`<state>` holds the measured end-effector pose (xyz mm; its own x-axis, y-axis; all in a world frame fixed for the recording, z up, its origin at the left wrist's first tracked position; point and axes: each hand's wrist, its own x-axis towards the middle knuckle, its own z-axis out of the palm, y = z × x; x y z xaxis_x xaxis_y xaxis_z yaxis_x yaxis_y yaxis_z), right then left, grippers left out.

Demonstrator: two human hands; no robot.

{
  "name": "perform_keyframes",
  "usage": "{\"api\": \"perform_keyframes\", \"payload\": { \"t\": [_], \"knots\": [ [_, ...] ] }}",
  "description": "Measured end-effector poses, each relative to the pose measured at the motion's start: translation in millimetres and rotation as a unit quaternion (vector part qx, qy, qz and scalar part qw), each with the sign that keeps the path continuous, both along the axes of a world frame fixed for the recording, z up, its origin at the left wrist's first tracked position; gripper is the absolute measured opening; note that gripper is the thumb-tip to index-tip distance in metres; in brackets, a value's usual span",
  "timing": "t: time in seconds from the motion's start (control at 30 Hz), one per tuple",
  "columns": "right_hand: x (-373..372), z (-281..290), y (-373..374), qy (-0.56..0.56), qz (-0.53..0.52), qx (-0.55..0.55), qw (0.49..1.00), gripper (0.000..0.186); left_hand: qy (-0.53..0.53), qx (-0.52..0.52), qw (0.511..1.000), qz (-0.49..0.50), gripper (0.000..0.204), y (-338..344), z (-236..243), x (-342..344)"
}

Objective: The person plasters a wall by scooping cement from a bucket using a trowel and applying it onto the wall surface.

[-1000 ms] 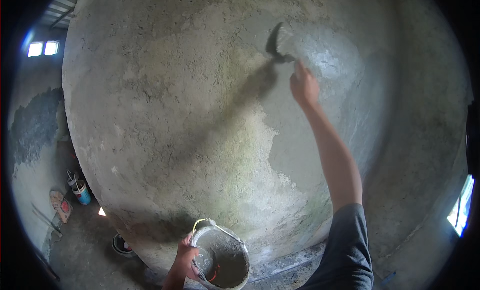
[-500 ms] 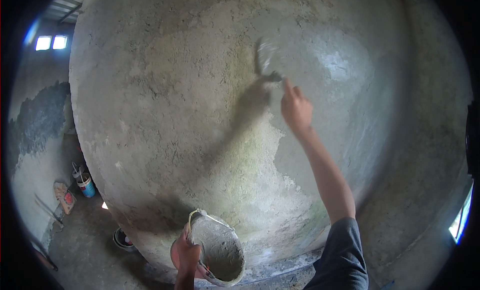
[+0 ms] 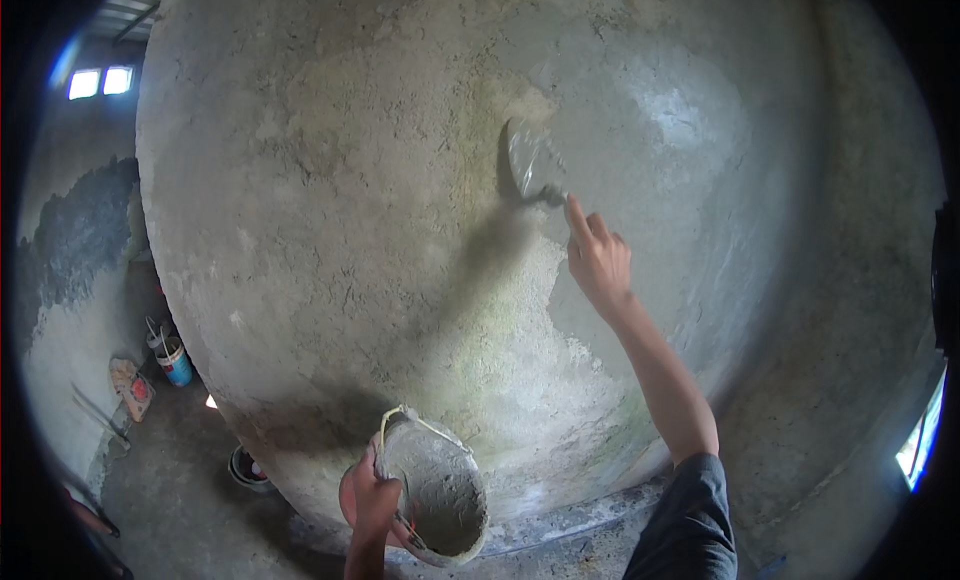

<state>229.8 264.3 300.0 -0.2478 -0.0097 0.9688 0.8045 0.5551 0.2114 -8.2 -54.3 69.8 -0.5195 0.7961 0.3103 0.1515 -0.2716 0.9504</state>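
A metal trowel (image 3: 535,158) lies against the rough grey wall (image 3: 330,210), its blade tip pointing up. My right hand (image 3: 601,262) is closed round its handle, with the index finger stretched along it. Smooth wet plaster (image 3: 690,220) covers the wall right of the blade; the surface to the left is coarse and pitted. Low in front, my left hand (image 3: 375,492) grips the rim of a bucket (image 3: 482,515), which is tilted and has a pale handle. Wet grey mortar (image 3: 440,490) sits inside it.
On the floor at the left stand a blue and white bucket (image 3: 174,362) and a dark tub (image 3: 246,470). A sack (image 3: 131,388) leans by the side wall. A ledge (image 3: 560,523) runs along the base of the plastered wall.
My right hand has drawn the trowel down the wall a short way. The left hand and the bucket have stayed almost in place.
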Motion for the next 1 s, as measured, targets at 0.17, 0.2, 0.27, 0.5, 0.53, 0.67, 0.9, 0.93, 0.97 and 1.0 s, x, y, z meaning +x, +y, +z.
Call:
{"api": "perform_keyframes", "payload": {
  "t": [0.17,0.2,0.27,0.5,0.53,0.67,0.9,0.93,0.97,1.0],
  "knots": [
    [6,28,-10,0.059,0.018,-0.049,0.997,0.064,-0.002,-0.053,0.998,0.022,0.072,0,9,-1],
    [7,46,-11,0.092,0.005,-0.036,0.995,0.063,0.000,-0.053,0.998,0.020,0.072,0,7,-2],
    [9,67,4,0.093,0.001,-0.016,0.996,0.063,0.003,-0.039,0.999,-0.024,0.072,0,2,-5],
    [-3,-25,-48,-0.027,0.061,-0.111,0.992,0.058,0.003,-0.103,0.994,-0.032,0.075,7,-17,-30],
    [-4,-50,-69,-0.020,0.100,-0.159,0.982,0.056,-0.023,-0.108,0.993,-0.031,0.075,7,-7,-26],
    [15,-154,-155,0.154,0.293,-0.435,0.838,0.030,-0.034,-0.127,0.990,-0.047,0.074,3,5,-27],
    [56,-279,-251,0.132,0.297,-0.757,0.567,0.026,0.006,-0.148,0.983,-0.105,0.082,34,34,-27],
    [55,-293,-258,0.142,0.296,-0.765,0.555,0.026,0.008,-0.144,0.982,-0.120,0.083,35,32,-26],
    [54,-304,-268,0.142,0.298,-0.792,0.514,0.026,-0.002,-0.196,0.971,-0.139,0.084,34,35,-27],
    [55,-312,-277,0.144,0.301,-0.815,0.474,0.026,0.002,-0.210,0.967,-0.145,0.084,34,36,-25]
  ]
}}
